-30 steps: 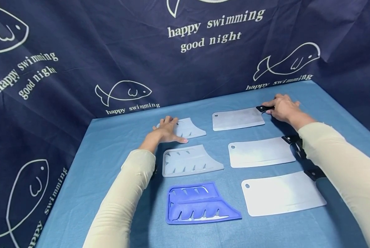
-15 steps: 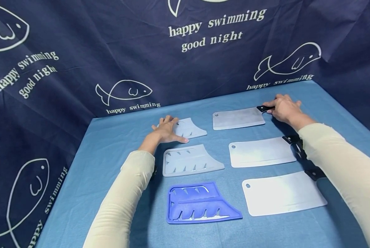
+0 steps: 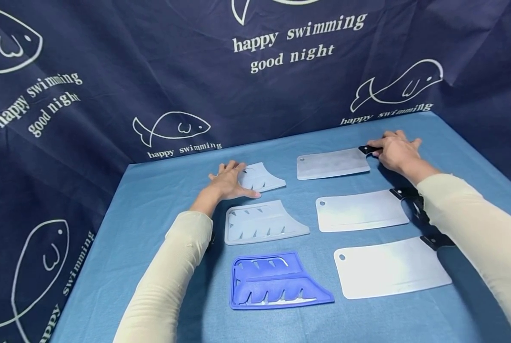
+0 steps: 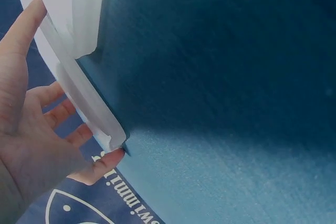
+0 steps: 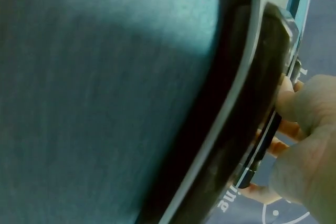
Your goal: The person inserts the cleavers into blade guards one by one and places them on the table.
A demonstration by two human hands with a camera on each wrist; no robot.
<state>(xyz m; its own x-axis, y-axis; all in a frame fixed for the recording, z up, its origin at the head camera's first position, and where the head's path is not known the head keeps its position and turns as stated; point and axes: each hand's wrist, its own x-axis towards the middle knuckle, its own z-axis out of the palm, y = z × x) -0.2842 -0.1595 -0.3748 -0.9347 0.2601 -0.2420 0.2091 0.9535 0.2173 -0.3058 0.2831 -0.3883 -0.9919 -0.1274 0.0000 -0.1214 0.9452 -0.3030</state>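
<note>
My left hand [image 3: 228,183] spans the left end of the far white blade guard [image 3: 261,177], thumb at its near edge and fingers at its far side. In the left wrist view, fingertips meet the rim of this guard [image 4: 86,95]. At the far right, my right hand [image 3: 396,151] grips the black handle of the far cleaver [image 3: 333,164], whose blade lies flat, pointing left. A gap separates that blade from the far guard. Part of the handle is hidden under the fingers.
Nearer lie a second white blade guard [image 3: 264,223] and a blue one [image 3: 276,281]. To their right are a middle cleaver [image 3: 361,211] and a near cleaver [image 3: 390,269]; my right forearm covers parts of their handles. A dark blue curtain [image 3: 281,105] hangs behind the blue table [image 3: 152,190].
The far cleaver has slid slightly right with my right hand in the last half second. My left hand and the far guard have stayed almost in place.
</note>
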